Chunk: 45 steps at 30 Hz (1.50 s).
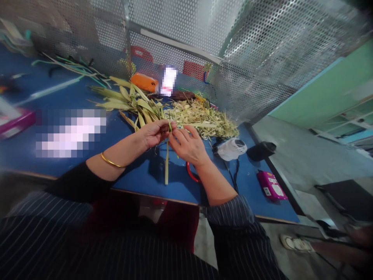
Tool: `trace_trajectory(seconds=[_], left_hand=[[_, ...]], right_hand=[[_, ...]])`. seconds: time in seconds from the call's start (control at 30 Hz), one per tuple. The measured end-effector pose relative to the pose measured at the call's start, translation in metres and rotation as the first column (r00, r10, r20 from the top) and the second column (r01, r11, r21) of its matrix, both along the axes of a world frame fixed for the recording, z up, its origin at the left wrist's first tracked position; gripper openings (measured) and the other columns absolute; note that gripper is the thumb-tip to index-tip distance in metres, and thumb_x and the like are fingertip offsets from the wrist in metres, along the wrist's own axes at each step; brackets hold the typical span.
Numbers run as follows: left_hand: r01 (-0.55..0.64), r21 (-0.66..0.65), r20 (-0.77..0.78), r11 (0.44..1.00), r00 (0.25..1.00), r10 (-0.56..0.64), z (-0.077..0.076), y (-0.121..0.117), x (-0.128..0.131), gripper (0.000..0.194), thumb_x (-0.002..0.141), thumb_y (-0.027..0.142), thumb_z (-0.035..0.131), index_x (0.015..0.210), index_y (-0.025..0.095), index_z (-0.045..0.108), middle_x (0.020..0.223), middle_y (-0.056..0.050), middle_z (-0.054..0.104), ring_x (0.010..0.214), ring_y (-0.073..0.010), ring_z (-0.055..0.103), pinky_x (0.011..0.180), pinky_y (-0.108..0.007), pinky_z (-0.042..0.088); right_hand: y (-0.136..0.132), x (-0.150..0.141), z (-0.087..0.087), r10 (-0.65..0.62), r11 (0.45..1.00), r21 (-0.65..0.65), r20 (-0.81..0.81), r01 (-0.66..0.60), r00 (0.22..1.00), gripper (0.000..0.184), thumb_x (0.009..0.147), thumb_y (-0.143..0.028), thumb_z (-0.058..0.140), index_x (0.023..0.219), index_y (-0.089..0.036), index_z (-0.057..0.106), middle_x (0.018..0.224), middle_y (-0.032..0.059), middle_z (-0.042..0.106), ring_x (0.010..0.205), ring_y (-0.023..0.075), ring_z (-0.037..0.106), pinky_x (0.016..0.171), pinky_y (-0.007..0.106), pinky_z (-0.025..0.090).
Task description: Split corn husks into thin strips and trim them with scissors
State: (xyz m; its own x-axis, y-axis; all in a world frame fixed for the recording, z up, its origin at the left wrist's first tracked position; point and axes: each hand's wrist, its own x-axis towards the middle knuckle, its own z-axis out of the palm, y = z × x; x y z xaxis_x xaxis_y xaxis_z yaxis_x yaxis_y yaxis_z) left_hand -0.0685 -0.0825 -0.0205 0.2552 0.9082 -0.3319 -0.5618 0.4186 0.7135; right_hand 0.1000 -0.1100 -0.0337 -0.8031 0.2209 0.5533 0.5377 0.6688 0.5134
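Note:
My left hand [154, 133] is closed in a pinch on a narrow pale-green husk strip [166, 165], which hangs down over the blue table. Close against it, my right hand [188, 144] has its fingertips together on the upper part of the same strip. Behind my left hand lie long dried corn husks [142, 105]. A heap of finely shredded husk [201, 116] spreads beyond my right hand. Under my right wrist a red loop [192, 173] shows, the rest of it hidden by the arm.
Right of my hands are a white thread spool [232, 149], a black thread cone [261, 150] and a purple packet [271, 186]. An orange packet [144, 82] and a blurred-out screen [168, 80] stand at the back before a perforated metal panel [175, 42]. A person's shoe [295, 244] shows lower right.

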Motion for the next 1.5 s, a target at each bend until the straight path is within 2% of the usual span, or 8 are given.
trace_trajectory(seconds=[0.23,0.37,0.57,0.73,0.93,1.13,1.37,1.5], left_hand=[[0.163,0.057,-0.021,0.985,0.987,-0.162,-0.002,-0.005,0.003,0.010,0.080,0.009,0.058,0.078,0.010,0.067,0.064,-0.003,0.067,0.053,-0.0093,0.060,0.050,-0.017,0.047],[0.159,0.054,-0.046,0.986,0.987,-0.157,0.004,-0.009,0.006,0.010,0.077,0.007,0.058,0.075,0.011,0.067,0.061,-0.002,0.065,0.054,-0.0085,0.058,0.050,-0.016,0.045],[0.066,0.120,-0.158,0.991,0.986,-0.047,0.001,-0.006,0.005,0.009,0.072,0.009,0.062,0.063,0.013,0.063,0.054,0.001,0.057,0.045,-0.0047,0.048,0.038,-0.013,0.033],[0.123,0.216,-0.264,0.969,0.962,-0.063,-0.001,-0.010,0.006,0.022,0.070,0.008,0.059,0.051,0.017,0.051,0.046,0.006,0.042,0.043,-0.0052,0.044,0.056,-0.020,0.053],[0.181,0.232,-0.306,0.956,0.946,-0.105,-0.001,-0.014,0.009,0.007,0.072,0.009,0.063,0.073,0.013,0.068,0.064,-0.003,0.066,0.053,-0.0089,0.062,0.059,-0.020,0.054],[0.185,0.244,-0.296,0.952,0.949,-0.108,0.000,-0.017,0.011,0.009,0.077,0.009,0.062,0.080,0.010,0.071,0.072,-0.009,0.071,0.063,-0.0147,0.070,0.060,-0.022,0.056],[0.223,0.338,-0.276,0.915,0.952,-0.130,0.003,-0.020,0.010,0.014,0.073,0.014,0.062,0.084,0.011,0.070,0.082,-0.009,0.071,0.069,-0.0161,0.070,0.042,-0.016,0.045],[0.269,0.360,-0.217,0.893,0.955,-0.201,0.002,-0.022,0.009,0.017,0.071,0.016,0.060,0.086,0.013,0.069,0.086,-0.009,0.071,0.077,-0.0174,0.070,0.044,-0.018,0.046]], right_hand=[[-0.002,-0.006,-0.003,0.119,0.993,0.001,0.007,-0.119,0.993,0.018,0.094,-0.016,0.044,0.102,-0.022,0.059,0.093,0.0030,0.064,0.090,0.0167,0.056,0.101,0.040,0.039],[-0.004,-0.009,0.000,0.115,0.981,-0.128,-0.239,-0.148,0.964,0.010,0.092,-0.020,0.049,0.097,-0.020,0.057,0.094,0.0053,0.065,0.092,0.0180,0.057,0.092,0.038,0.042],[-0.006,-0.013,-0.003,-0.017,0.886,-0.396,-0.548,-0.242,0.836,0.010,0.095,-0.021,0.041,0.099,-0.018,0.050,0.098,0.0100,0.064,0.100,0.0192,0.059,0.088,0.035,0.046],[-0.002,-0.013,-0.006,-0.202,0.800,-0.523,-0.696,-0.294,0.689,0.013,0.097,-0.028,0.039,0.096,-0.020,0.048,0.092,0.0068,0.060,0.086,0.0162,0.059,0.077,0.031,0.048],[-0.001,-0.012,-0.007,-0.311,0.781,-0.528,-0.791,-0.332,0.527,0.014,0.098,-0.034,0.036,0.091,-0.023,0.040,0.074,-0.0011,0.053,0.066,0.0123,0.055,0.068,0.028,0.046],[0.003,-0.007,-0.004,-0.366,0.878,-0.457,-0.832,-0.140,0.417,0.016,0.095,-0.035,0.044,0.084,-0.023,0.042,0.076,0.0007,0.054,0.070,0.0144,0.053,0.068,0.030,0.041],[0.008,-0.008,-0.009,-0.500,0.812,-0.582,-0.725,-0.034,0.473,0.010,0.092,-0.031,0.042,0.085,-0.024,0.040,0.070,-0.0001,0.054,0.062,0.0164,0.052,0.061,0.030,0.035],[0.006,-0.008,-0.009,-0.498,0.821,-0.570,-0.727,-0.011,0.473,0.009,0.091,-0.030,0.043,0.085,-0.024,0.041,0.068,-0.0003,0.054,0.060,0.0161,0.051,0.059,0.029,0.033]])
